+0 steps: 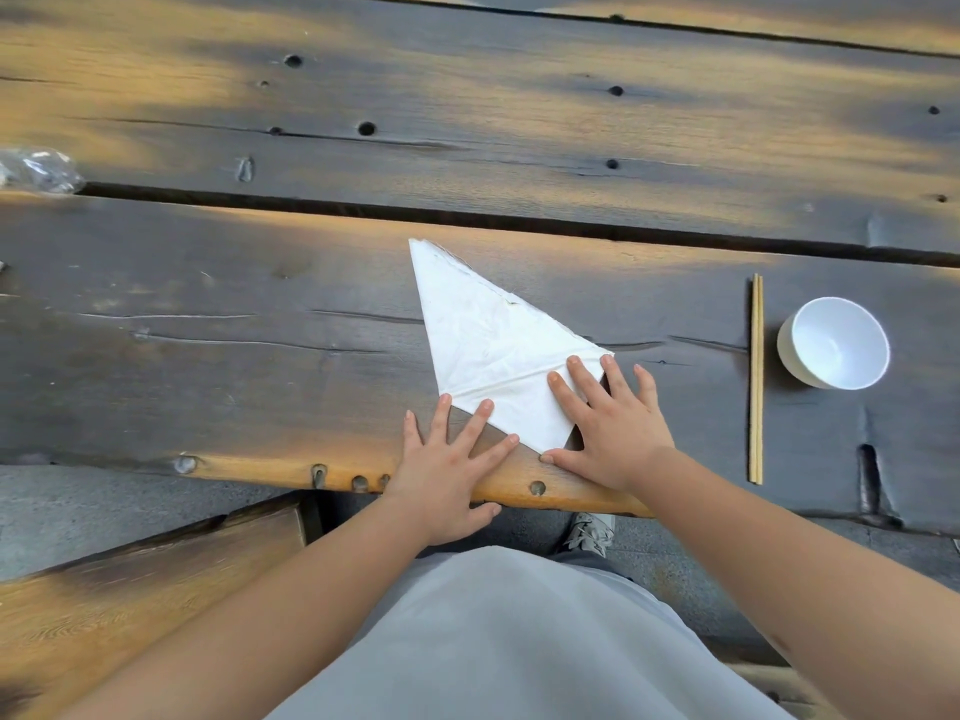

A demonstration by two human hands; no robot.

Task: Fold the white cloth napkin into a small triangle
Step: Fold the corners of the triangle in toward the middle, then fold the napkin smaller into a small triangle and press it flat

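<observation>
The white cloth napkin (488,345) lies flat on the dark wooden table (208,330) as a long triangle, with its sharp tip pointing away to the upper left and a crease across its near part. My left hand (449,470) rests flat by the napkin's near left edge, fingers spread, fingertips touching the cloth. My right hand (608,423) presses flat on the near right corner, fingers spread over the cloth. Neither hand grips anything.
A pair of wooden chopsticks (756,376) lies lengthwise to the right of the napkin. A white bowl (834,350) stands beyond them. Crumpled clear plastic (39,168) sits at the far left. The table's front edge (337,478) runs just under my wrists, with a wooden bench (130,589) below.
</observation>
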